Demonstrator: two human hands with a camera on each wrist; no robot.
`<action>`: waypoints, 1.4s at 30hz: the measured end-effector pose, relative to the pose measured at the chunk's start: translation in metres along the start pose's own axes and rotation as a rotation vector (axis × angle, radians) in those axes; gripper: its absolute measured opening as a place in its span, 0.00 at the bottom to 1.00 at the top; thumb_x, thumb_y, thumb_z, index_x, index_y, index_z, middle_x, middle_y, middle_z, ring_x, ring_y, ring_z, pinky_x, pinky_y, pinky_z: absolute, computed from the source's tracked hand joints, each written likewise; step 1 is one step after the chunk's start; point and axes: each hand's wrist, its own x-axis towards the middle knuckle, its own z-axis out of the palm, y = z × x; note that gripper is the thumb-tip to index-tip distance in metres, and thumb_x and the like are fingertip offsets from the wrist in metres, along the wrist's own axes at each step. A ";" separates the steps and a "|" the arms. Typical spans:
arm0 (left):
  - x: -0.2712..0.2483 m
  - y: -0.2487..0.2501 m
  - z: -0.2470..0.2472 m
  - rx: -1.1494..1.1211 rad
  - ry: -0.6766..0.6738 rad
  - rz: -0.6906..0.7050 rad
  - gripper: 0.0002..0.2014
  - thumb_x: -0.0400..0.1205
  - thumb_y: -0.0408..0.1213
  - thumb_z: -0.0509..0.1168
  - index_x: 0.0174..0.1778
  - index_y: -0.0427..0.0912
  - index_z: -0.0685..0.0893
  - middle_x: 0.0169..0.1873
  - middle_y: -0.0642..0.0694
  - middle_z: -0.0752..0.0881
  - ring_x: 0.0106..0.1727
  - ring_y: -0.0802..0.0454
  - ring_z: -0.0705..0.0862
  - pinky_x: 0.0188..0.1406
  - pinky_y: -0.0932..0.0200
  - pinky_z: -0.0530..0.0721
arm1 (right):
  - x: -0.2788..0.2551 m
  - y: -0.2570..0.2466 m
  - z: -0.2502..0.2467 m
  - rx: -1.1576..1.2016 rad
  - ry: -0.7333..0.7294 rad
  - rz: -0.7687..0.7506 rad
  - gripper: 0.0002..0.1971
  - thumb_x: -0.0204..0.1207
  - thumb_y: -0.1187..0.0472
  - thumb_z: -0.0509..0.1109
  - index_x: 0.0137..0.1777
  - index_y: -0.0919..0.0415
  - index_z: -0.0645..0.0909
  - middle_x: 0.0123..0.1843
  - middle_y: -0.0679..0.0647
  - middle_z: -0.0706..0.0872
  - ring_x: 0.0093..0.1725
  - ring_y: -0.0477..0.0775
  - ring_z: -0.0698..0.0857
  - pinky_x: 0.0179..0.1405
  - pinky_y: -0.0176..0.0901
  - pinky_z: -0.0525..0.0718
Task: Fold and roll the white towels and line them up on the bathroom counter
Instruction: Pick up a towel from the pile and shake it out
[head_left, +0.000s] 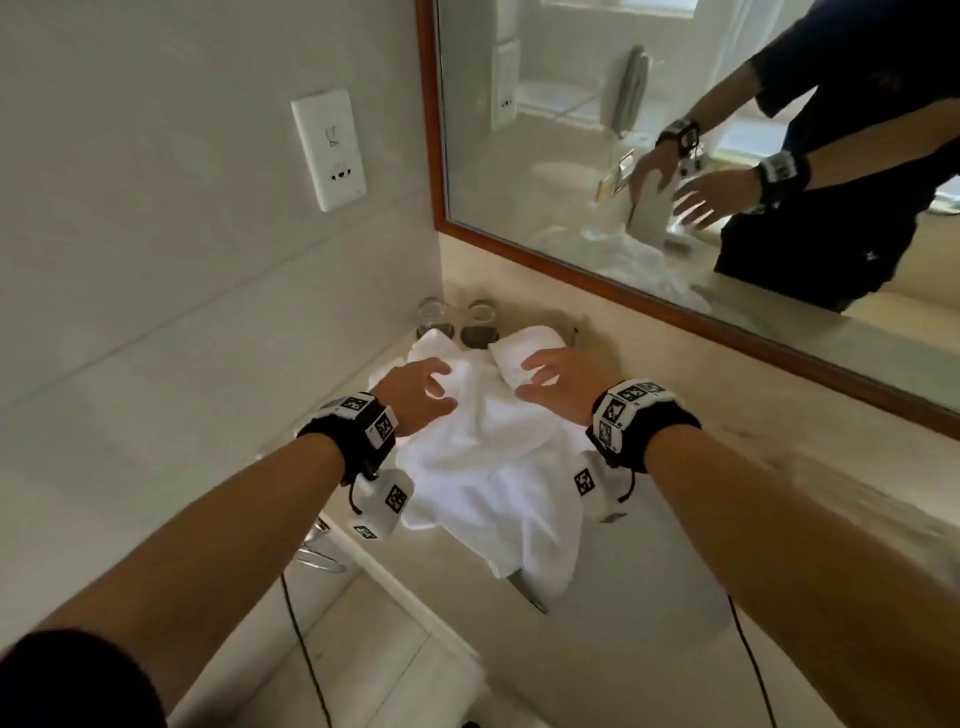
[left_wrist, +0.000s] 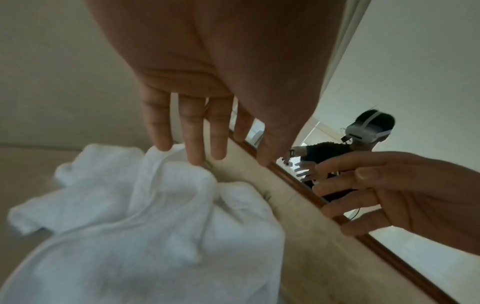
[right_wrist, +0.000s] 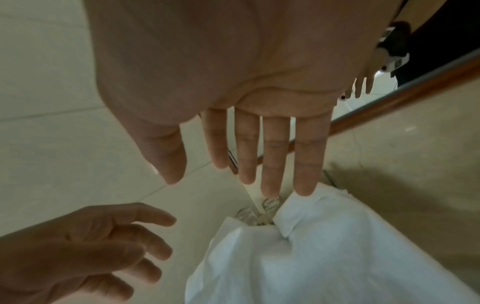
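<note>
A crumpled heap of white towels (head_left: 483, 447) lies on the beige counter (head_left: 753, 467), one corner hanging over the front edge. Both hands hover just above the heap with spread, relaxed fingers and hold nothing. My left hand (head_left: 423, 387) is over the heap's left part, my right hand (head_left: 558, 376) over its far right part. The left wrist view shows the left hand (left_wrist: 197, 142) with straight fingers above the towels (left_wrist: 145, 226). In the right wrist view the right hand (right_wrist: 259, 164) reaches over the towels (right_wrist: 311, 257), fingertips near a fold.
Two drinking glasses (head_left: 457, 319) stand at the back of the counter by the wall, just behind the towels. A wood-framed mirror (head_left: 675, 156) runs along the right. A wall socket (head_left: 328, 148) is on the tiled left wall.
</note>
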 end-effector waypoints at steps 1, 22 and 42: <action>0.002 -0.007 0.004 -0.019 0.013 -0.015 0.21 0.79 0.45 0.71 0.67 0.51 0.78 0.54 0.51 0.87 0.51 0.51 0.86 0.52 0.57 0.82 | 0.004 0.001 0.005 0.012 -0.019 0.011 0.23 0.71 0.41 0.75 0.65 0.44 0.80 0.58 0.46 0.87 0.60 0.50 0.83 0.69 0.48 0.77; 0.036 0.018 0.035 -0.902 -0.134 -0.190 0.11 0.78 0.23 0.64 0.51 0.38 0.89 0.51 0.31 0.88 0.50 0.36 0.86 0.56 0.42 0.85 | 0.024 0.015 0.066 0.490 -0.186 0.180 0.50 0.63 0.47 0.84 0.80 0.33 0.57 0.55 0.48 0.87 0.56 0.52 0.86 0.39 0.46 0.87; -0.004 0.141 0.114 -0.001 -0.223 0.277 0.28 0.75 0.54 0.74 0.68 0.44 0.81 0.59 0.50 0.84 0.59 0.46 0.81 0.59 0.51 0.78 | -0.144 0.037 -0.094 1.029 0.515 0.139 0.14 0.50 0.67 0.60 0.38 0.63 0.74 0.37 0.59 0.71 0.38 0.57 0.69 0.39 0.49 0.69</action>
